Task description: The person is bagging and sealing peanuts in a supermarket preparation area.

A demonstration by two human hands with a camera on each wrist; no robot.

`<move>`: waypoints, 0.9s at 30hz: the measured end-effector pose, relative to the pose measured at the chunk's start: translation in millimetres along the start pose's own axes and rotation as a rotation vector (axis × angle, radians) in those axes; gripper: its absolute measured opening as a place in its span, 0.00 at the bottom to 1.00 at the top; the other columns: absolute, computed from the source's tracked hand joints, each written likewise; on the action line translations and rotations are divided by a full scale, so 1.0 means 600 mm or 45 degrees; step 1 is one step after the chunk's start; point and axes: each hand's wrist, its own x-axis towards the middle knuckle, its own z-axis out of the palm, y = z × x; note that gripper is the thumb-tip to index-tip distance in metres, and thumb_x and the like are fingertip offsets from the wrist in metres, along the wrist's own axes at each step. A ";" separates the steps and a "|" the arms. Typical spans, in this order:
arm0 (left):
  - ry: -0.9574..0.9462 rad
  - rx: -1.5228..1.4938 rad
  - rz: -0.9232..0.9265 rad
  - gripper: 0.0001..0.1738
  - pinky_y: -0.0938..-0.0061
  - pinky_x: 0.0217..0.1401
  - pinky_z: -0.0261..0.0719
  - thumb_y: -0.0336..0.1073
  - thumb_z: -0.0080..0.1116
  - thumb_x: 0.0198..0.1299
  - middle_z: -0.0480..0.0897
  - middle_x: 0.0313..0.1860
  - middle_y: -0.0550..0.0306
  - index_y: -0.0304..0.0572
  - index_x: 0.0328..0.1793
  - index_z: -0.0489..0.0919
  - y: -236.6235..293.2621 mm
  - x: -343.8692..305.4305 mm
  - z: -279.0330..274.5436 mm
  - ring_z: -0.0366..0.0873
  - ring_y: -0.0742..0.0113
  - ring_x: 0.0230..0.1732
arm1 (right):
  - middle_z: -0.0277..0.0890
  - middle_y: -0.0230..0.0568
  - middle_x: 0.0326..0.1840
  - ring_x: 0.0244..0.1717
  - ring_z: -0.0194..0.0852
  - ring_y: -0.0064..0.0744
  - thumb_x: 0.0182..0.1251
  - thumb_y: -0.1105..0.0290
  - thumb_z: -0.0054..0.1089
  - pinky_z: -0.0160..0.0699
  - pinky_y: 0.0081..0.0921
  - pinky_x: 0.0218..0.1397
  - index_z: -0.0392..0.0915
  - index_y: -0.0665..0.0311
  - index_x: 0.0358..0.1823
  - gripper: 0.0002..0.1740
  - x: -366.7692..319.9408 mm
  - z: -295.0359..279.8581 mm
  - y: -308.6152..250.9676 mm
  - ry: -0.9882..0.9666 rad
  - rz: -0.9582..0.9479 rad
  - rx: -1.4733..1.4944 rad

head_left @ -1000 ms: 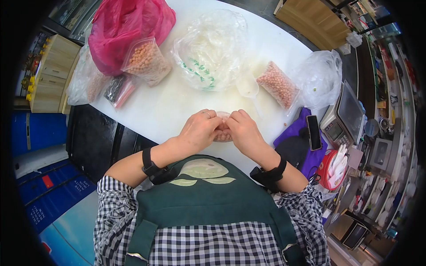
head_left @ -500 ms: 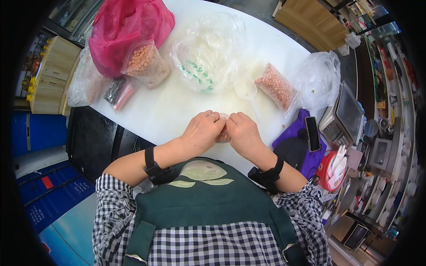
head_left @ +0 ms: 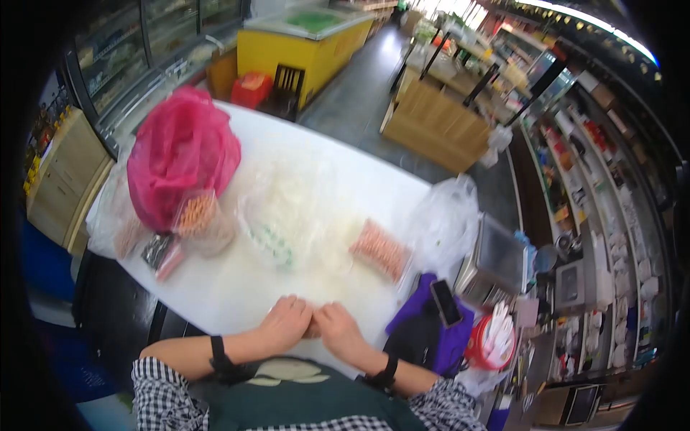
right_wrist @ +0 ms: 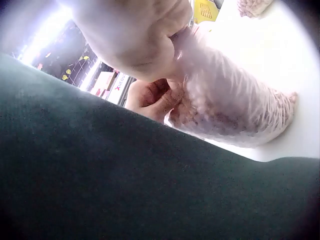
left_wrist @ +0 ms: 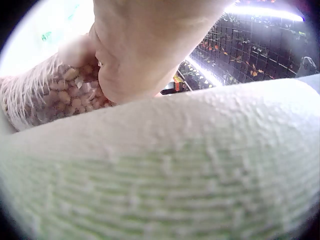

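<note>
A clear plastic bag of peanuts (right_wrist: 235,100) lies at the table's near edge, its film wrinkled along the side. My left hand (head_left: 286,321) and right hand (head_left: 339,332) meet over its top, with fingers curled and pinching the bag's mouth. In the left wrist view reddish kernels (left_wrist: 70,92) show through the film below the left hand (left_wrist: 145,45). Most of this bag is hidden behind the hands in the head view. Beyond them on the table lies another filled bag of peanuts (head_left: 381,250).
At the table's (head_left: 237,305) left stand a pink plastic bag (head_left: 180,158) and a bag of orange-brown kernels (head_left: 201,223). A large clear bag (head_left: 284,208) lies mid-table. A white plastic bag (head_left: 442,223), a scale (head_left: 492,251), a phone (head_left: 446,304) and a red tub (head_left: 480,345) are at the right.
The head view has tilted up, so the table and hands sit lower and the shop aisle shows. Both hands stay together at the bag's mouth.
</note>
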 end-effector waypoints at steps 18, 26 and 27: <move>0.252 -0.123 -0.015 0.12 0.58 0.42 0.72 0.33 0.64 0.47 0.78 0.34 0.52 0.40 0.39 0.79 0.001 -0.015 0.021 0.77 0.50 0.39 | 0.73 0.47 0.34 0.35 0.72 0.50 0.50 0.80 0.64 0.74 0.40 0.38 0.77 0.71 0.38 0.12 -0.017 0.025 0.016 0.304 -0.186 0.025; 0.255 -0.245 -0.116 0.11 0.60 0.41 0.72 0.31 0.69 0.48 0.78 0.35 0.54 0.45 0.38 0.80 0.012 -0.002 -0.001 0.76 0.51 0.40 | 0.76 0.43 0.34 0.36 0.74 0.48 0.54 0.82 0.68 0.75 0.39 0.40 0.82 0.66 0.37 0.09 -0.033 0.001 0.010 0.275 0.102 0.190; 0.221 -0.204 -0.107 0.10 0.61 0.41 0.72 0.31 0.69 0.48 0.78 0.36 0.55 0.46 0.37 0.81 0.013 -0.002 0.001 0.76 0.52 0.40 | 0.77 0.43 0.35 0.36 0.74 0.47 0.53 0.83 0.67 0.75 0.39 0.39 0.82 0.66 0.37 0.09 -0.031 0.000 0.010 0.295 0.114 0.213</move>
